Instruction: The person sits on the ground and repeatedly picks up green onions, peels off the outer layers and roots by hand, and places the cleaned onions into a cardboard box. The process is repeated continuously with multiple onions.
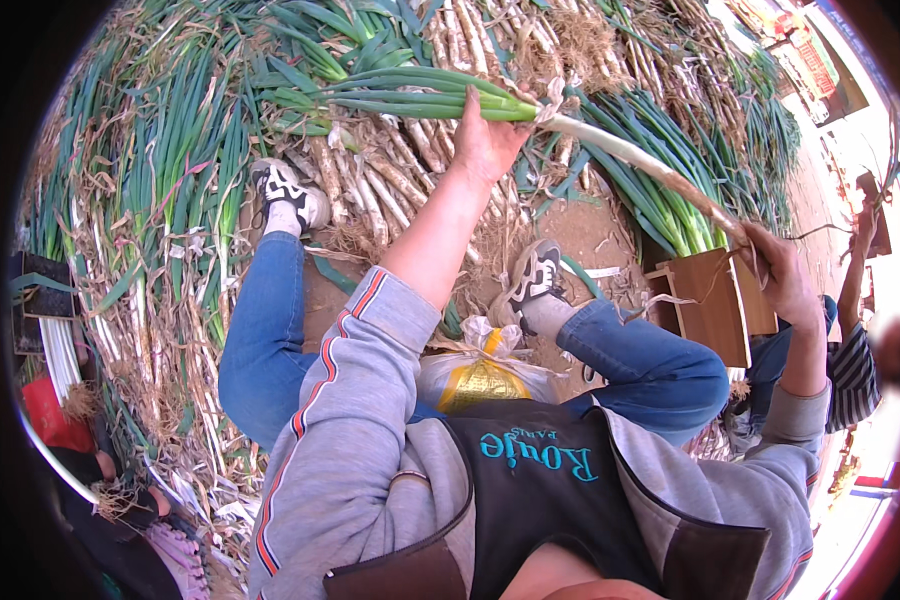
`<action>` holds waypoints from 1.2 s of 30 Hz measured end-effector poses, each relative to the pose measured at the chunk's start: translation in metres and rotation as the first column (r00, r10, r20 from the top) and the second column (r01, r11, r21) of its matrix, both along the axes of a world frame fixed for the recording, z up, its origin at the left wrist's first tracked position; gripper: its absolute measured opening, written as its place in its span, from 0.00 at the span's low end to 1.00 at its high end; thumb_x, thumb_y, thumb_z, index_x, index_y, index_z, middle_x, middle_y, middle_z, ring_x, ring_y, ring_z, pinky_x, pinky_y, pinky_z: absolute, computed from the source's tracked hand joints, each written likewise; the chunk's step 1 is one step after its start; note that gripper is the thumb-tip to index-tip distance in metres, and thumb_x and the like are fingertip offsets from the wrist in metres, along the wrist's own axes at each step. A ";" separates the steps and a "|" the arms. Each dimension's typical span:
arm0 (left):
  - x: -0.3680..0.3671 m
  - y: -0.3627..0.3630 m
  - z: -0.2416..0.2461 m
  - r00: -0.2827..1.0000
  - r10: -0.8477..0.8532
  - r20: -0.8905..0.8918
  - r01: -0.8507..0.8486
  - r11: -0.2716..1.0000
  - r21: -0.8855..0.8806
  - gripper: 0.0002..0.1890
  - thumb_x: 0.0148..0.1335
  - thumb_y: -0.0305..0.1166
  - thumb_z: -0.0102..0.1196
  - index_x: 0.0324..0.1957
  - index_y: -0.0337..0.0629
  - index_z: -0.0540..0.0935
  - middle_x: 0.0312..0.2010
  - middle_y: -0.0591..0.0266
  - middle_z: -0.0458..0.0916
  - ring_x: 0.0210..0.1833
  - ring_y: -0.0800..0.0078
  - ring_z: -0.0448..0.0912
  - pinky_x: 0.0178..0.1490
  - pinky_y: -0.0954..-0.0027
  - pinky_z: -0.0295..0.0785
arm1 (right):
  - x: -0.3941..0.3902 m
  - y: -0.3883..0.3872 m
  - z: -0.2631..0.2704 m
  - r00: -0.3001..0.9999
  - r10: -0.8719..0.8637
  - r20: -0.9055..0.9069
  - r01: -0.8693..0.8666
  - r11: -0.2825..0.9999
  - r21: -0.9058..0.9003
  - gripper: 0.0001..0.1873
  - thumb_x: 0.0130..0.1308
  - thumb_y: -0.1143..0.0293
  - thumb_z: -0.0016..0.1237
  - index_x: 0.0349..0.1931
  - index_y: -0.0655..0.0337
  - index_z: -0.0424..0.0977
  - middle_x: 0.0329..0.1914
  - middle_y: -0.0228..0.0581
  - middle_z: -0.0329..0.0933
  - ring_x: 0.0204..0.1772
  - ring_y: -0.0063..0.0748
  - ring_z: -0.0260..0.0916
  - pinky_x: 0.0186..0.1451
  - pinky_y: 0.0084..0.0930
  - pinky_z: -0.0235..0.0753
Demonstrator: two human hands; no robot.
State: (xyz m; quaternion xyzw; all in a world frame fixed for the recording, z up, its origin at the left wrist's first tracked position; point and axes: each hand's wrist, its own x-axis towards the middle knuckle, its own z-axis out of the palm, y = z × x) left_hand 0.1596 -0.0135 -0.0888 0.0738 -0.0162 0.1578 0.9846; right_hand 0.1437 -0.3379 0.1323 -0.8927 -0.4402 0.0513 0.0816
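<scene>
One long green onion [637, 157] stretches across in front of me, its green leaves pointing left and its pale stalk slanting down to the right. My left hand [487, 142] holds it where the leaves meet the stalk. At the root end, my right hand [784, 274] is closed around the stalk, and strips of dry outer skin [754, 259] hang by the fingers. Below the stalk, a bundle of green onions [660, 187] rests in a brown wooden box frame [709, 300] beside my right knee.
Piles of unpeeled green onions [375, 180] cover the ground ahead and to the left. A tied plastic sack [487, 371] sits between my legs. A person in a striped sleeve [855, 375] is at the right; another person's purple shoe [176, 555] shows at lower left.
</scene>
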 end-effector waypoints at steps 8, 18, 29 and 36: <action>-0.037 0.017 0.193 0.924 -0.097 0.369 -0.095 0.879 0.468 0.23 0.55 0.42 0.53 0.49 0.40 0.67 0.41 0.58 0.72 0.47 0.65 0.70 0.55 0.57 0.61 | 0.056 -0.026 -0.063 0.980 -0.129 -0.154 0.171 0.936 0.308 0.16 0.62 0.69 0.42 0.48 0.66 0.64 0.28 0.28 0.64 0.33 0.18 0.58 0.37 0.16 0.62; -0.108 0.064 0.212 0.911 0.330 0.247 -0.410 0.660 0.630 0.17 0.57 0.32 0.52 0.48 0.40 0.67 0.41 0.62 0.72 0.45 0.70 0.71 0.51 0.62 0.66 | -0.013 0.259 -0.073 0.440 0.733 -0.518 0.279 0.437 0.855 0.21 0.60 0.64 0.45 0.49 0.69 0.64 0.38 0.40 0.72 0.37 0.24 0.70 0.39 0.20 0.70; -0.131 0.062 0.112 0.828 0.554 0.089 -0.253 0.226 0.941 0.13 0.54 0.33 0.56 0.39 0.37 0.75 0.34 0.63 0.77 0.39 0.76 0.74 0.41 0.73 0.67 | -0.056 0.277 -0.168 0.305 0.719 -0.624 0.837 0.110 0.536 0.07 0.60 0.73 0.44 0.32 0.69 0.71 0.29 0.38 0.73 0.30 0.25 0.68 0.36 0.20 0.69; -0.127 0.076 0.083 0.799 0.592 -0.102 -0.161 0.375 0.913 0.07 0.55 0.31 0.54 0.34 0.39 0.77 0.30 0.64 0.78 0.32 0.80 0.74 0.33 0.78 0.67 | -0.045 0.266 -0.193 0.195 0.825 -0.531 0.936 0.005 0.351 0.05 0.62 0.75 0.40 0.35 0.66 0.67 0.31 0.38 0.70 0.34 0.29 0.67 0.41 0.26 0.70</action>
